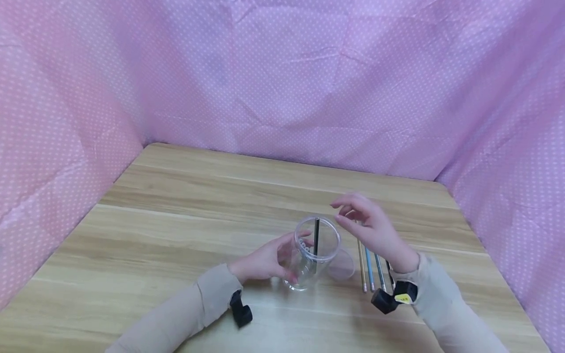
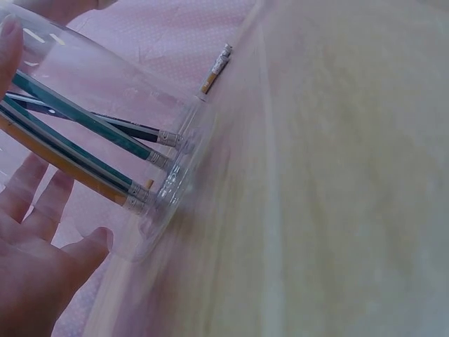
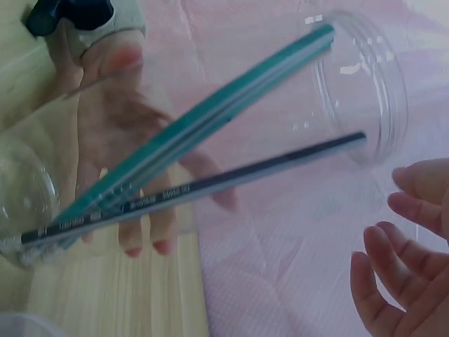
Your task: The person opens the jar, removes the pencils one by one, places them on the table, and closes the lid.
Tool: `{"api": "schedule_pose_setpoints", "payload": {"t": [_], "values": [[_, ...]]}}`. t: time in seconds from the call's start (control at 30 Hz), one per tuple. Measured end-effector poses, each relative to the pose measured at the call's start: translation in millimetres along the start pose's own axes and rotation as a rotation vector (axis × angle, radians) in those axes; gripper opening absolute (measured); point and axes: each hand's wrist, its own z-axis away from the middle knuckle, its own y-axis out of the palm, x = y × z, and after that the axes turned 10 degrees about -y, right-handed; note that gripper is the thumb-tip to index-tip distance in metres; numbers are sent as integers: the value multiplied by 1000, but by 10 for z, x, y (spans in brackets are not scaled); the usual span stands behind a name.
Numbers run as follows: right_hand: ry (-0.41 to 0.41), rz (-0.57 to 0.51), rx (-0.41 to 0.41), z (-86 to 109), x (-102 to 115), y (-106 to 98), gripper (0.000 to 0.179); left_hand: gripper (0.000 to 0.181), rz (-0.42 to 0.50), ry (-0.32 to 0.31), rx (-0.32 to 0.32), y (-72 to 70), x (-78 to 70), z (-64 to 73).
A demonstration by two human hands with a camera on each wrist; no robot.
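Note:
A clear plastic jar (image 1: 304,279) stands upright on the table, and my left hand (image 1: 261,261) holds its side with thumb and fingers curved around it. Inside the jar leans a black pencil (image 3: 280,158) printed with lettering, crossed by green pencils (image 3: 203,119). Their metal-banded eraser ends are down at the jar's bottom in the left wrist view. My right hand (image 1: 375,230) hovers just right of the jar's rim, fingers loosely bent, with nothing in them. Several pencils (image 1: 370,269) lie side by side on the table beneath that hand, which partly hides them.
A round clear lid (image 1: 342,264) lies right of the jar, partly behind it. The wooden table (image 1: 198,201) is enclosed by a pink dotted cloth (image 1: 282,83) at the back and sides. Black wrist cameras (image 1: 240,310) are strapped to both wrists.

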Motion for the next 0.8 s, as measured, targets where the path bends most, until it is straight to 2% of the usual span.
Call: {"api": "schedule_pose_setpoints", "payload": {"t": [0.1, 0.23, 0.43, 0.67, 0.8], "values": [[-111, -24, 15, -13, 72, 13, 27, 99, 10, -10, 3, -4, 7, 4], [-194, -57, 78, 2, 153, 21, 29, 100, 5, -14, -7, -2, 1, 10], [-240, 11, 154, 31, 225, 23, 35, 99, -4, -1, -4, -9, 1, 9], [-298, 97, 160, 35, 246, 23, 39, 97, 31, 7, 12, -14, -4, 6], [-294, 106, 163, 42, 241, 18, 39, 98, 25, -10, 6, -15, -5, 16]]}}
